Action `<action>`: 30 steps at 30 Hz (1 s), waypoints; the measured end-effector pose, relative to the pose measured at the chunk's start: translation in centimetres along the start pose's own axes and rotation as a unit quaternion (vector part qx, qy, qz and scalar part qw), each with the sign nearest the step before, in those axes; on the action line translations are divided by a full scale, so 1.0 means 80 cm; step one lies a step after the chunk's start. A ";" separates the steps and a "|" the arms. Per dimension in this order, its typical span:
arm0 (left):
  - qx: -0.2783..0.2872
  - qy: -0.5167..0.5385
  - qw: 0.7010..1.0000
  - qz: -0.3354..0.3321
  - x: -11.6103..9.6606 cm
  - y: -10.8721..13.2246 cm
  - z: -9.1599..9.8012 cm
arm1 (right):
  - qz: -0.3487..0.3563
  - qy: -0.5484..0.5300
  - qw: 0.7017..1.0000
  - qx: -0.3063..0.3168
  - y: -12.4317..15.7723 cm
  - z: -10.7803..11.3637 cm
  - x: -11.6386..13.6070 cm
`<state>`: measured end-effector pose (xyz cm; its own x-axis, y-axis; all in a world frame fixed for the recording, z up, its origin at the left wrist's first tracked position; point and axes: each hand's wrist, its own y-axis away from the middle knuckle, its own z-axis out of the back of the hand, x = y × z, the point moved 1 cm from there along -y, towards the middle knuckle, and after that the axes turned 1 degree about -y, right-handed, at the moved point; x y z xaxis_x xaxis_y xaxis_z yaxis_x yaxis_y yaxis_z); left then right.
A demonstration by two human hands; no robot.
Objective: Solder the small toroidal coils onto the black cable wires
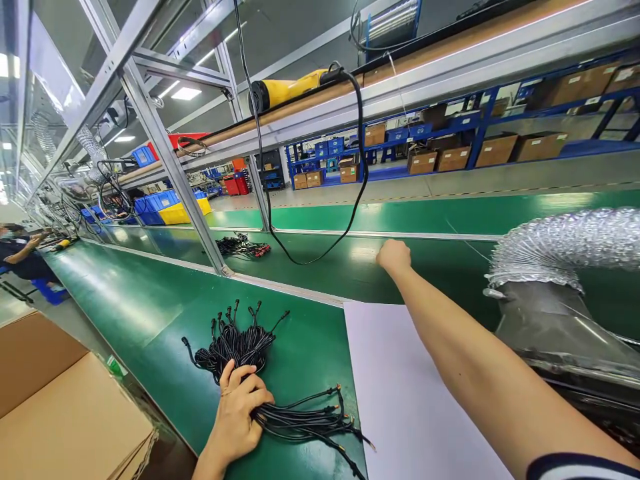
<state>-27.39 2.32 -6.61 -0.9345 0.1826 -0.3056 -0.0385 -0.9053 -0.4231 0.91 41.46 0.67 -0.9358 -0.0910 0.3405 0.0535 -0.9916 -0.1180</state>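
My left hand (239,408) is wrapped round a bundle of black cables (240,347) on the green bench. Coiled lengths with small black connectors fan out beyond the fingers. On the other side, straight cable ends (305,421) with bare coppery tips run right, towards a white sheet (383,373). My right arm stretches across that sheet. My right hand (394,257) is closed in a fist over the bench's far strip, and its fingers face away, so anything in it is hidden.
An open cardboard box (60,407) stands at the left. A silver flexible duct (560,247) with a hood is at the right. A black cable loop (320,257) hangs from a yellow tool (295,88) on the shelf. More cables (243,247) lie behind the metal post (175,167). A person (25,247) sits far left.
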 end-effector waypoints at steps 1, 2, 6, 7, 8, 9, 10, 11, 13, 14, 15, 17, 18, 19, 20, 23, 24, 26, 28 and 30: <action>-0.003 -0.013 1.000 0.001 -0.001 0.000 -0.001 | -0.009 0.011 1.000 0.006 0.002 0.002 0.004; -0.008 -0.022 1.000 0.000 -0.003 0.000 -0.002 | -0.013 0.024 0.999 0.018 0.006 0.003 0.010; -0.004 -0.050 0.998 -0.026 -0.004 -0.003 0.002 | 0.045 0.056 0.994 0.081 0.048 -0.002 0.042; 0.002 -0.056 0.998 -0.033 -0.003 -0.003 0.003 | 0.077 0.057 0.990 0.104 0.066 -0.004 0.049; 0.008 -0.062 0.997 -0.039 -0.001 -0.004 0.004 | 0.114 0.056 0.983 0.130 0.088 -0.007 0.053; 0.013 -0.068 0.997 -0.046 0.001 -0.004 0.004 | 0.154 0.052 0.974 0.155 0.113 -0.008 0.055; 0.015 -0.074 0.996 -0.050 0.003 -0.004 0.004 | 0.196 0.046 0.963 0.178 0.141 -0.008 0.052; 0.013 -0.081 0.995 -0.050 0.005 -0.004 0.003 | 0.234 0.041 0.951 0.197 0.171 -0.007 0.046; -0.008 -0.098 0.994 -0.040 0.011 -0.003 -0.001 | 0.298 0.028 0.926 0.230 0.234 -0.001 0.020; -0.025 -0.108 0.993 -0.032 0.014 -0.002 -0.003 | 0.316 0.026 0.917 0.243 0.266 0.003 0.002; -0.048 -0.116 0.992 -0.023 0.018 -0.002 -0.005 | 0.332 0.023 0.907 0.258 0.296 0.006 -0.017; -0.087 -0.125 0.988 -0.011 0.026 -0.001 -0.009 | 0.319 0.018 0.896 0.309 0.348 0.006 -0.052; -0.099 -0.126 0.987 -0.009 0.030 -0.001 -0.010 | 0.299 0.016 0.897 0.327 0.369 0.004 -0.065; -0.106 -0.124 0.987 -0.009 0.033 -0.002 -0.011 | 0.277 0.016 0.904 0.325 0.387 -0.001 -0.074; -0.108 -0.121 0.987 -0.011 0.035 -0.003 -0.012 | 0.258 0.018 0.914 0.313 0.401 -0.007 -0.077; -0.090 -0.114 0.989 -0.021 0.029 -0.008 -0.011 | 0.208 0.021 0.945 0.252 0.422 -0.031 -0.068; -0.070 -0.116 0.990 -0.027 0.023 -0.010 -0.009 | 0.195 0.021 0.952 0.234 0.425 -0.038 -0.062; -0.008 -0.123 0.991 -0.049 0.007 -0.011 -0.001 | 0.185 0.019 0.962 0.202 0.426 -0.050 -0.055; 0.075 -0.126 0.987 -0.072 -0.013 -0.010 0.013 | 0.202 0.014 0.964 0.172 0.427 -0.060 -0.056; 0.151 -0.118 0.978 -0.078 -0.034 -0.010 0.033 | 0.226 0.009 0.965 0.135 0.429 -0.070 -0.064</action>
<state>-25.76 1.52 -3.23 -0.9632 0.2662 -0.0375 -0.2566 -0.9519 -0.1677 5.63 8.42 -10.33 -0.8010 -0.5212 0.2945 0.5445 -0.8388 -0.0034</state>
